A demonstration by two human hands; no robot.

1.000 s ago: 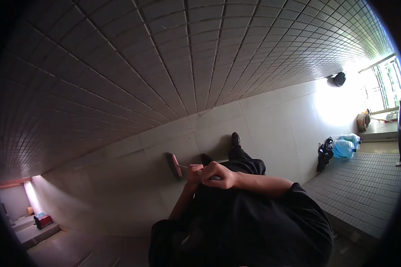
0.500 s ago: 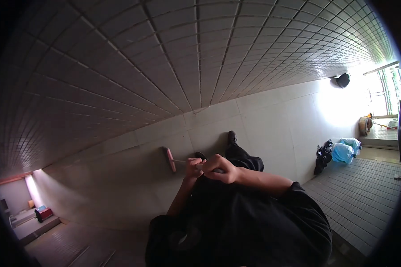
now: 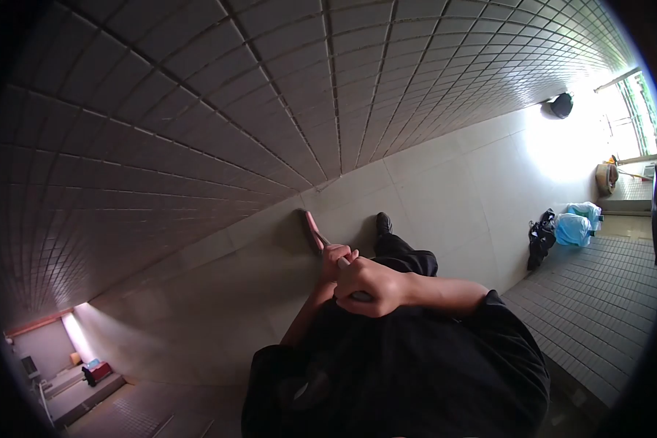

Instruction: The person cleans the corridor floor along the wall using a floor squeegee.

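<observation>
My right hand [image 3: 372, 286] is wrapped round the top end of a broom-like tool's handle, in front of my dark clothing. Just ahead and to the left, my left hand [image 3: 337, 261] grips the same handle [image 3: 344, 262] lower down. Beyond my left hand the long pink head [image 3: 314, 231] of the tool lies at the pale tiled floor [image 3: 431, 182], near the foot of the wall. Its underside is hidden. One dark shoe [image 3: 384, 223] shows to the right of the head.
A tiled wall [image 3: 270, 102] runs along the far side. At right are black bags [image 3: 541, 239], light blue bags [image 3: 574, 229], a round brown container [image 3: 606, 178] and a dark object [image 3: 561, 106] by the wall. A red item [image 3: 97, 373] sits on a ledge at far left.
The pink head has swung right and closer to the wall, after moving slightly left earlier. Both hands have shifted a little right, still closed on the handle. The camera view has tilted slightly.
</observation>
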